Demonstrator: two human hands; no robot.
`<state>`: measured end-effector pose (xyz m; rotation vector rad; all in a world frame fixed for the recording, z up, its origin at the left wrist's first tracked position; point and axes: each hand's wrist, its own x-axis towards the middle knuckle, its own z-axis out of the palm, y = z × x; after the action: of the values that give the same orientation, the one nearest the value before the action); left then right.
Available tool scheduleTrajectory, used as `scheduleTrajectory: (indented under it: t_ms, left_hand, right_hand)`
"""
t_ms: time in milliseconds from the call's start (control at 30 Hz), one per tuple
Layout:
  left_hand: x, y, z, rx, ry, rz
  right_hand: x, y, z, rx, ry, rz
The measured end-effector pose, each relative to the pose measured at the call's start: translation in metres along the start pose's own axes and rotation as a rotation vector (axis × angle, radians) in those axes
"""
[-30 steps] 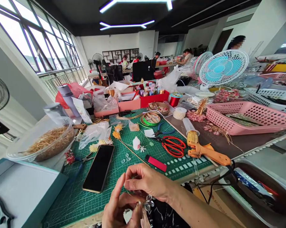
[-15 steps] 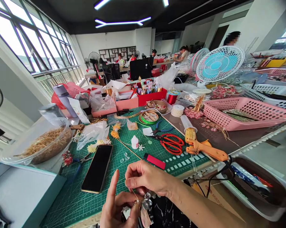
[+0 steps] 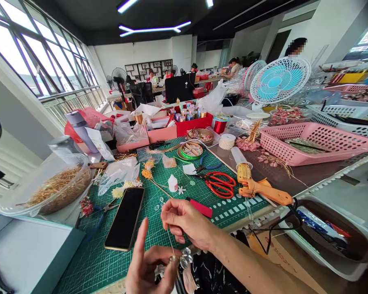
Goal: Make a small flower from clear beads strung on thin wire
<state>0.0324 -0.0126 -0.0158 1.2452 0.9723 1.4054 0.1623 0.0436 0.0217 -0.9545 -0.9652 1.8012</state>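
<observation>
At the front edge of the green cutting mat (image 3: pixel 89 261), my left hand (image 3: pixel 153 263) pinches a clear-petalled flower ornament (image 3: pixel 186 258) between thumb and fingers, its index finger raised. Just above it, my right hand (image 3: pixel 182 220) is closed on the upper end of a thin wire (image 3: pixel 171 241), which runs down to the ornament. A pale pink piece hangs below the petals, partly hidden. Beyond my hands lie a pink-red rectangular object (image 3: pixel 202 207), a small white bottle (image 3: pixel 173 183) and a few loose clear petals (image 3: pixel 159 203). A black phone (image 3: pixel 125 218) lies to the left.
Red-handled scissors (image 3: pixel 222 184), blue-handled pliers (image 3: pixel 210 163) and an orange glue gun (image 3: pixel 257 188) lie to the right. A pink basket (image 3: pixel 318 157) stands behind the glue gun. On the left are a clear bowl (image 3: pixel 87 173) of dried stems and a teal box (image 3: pixel 61 245).
My right hand has risen slightly away from the left, and a longer stretch of wire shows between them. The left hand keeps its pinch on the ornament. The view has shifted slightly.
</observation>
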Motion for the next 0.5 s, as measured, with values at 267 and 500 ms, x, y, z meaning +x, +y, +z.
scheduleTrajectory:
  t_ms: [267,500]
  left_hand:
    - [0.009,0.005,-0.002,-0.121,0.162,-0.052]
    - [0.009,0.008,-0.003,-0.173,0.094,-0.158]
  right_hand:
    - [-0.045,0.025,0.001,-0.532,0.177,-0.351]
    - [-0.04,0.03,-0.001,-0.466,0.145,-0.346]
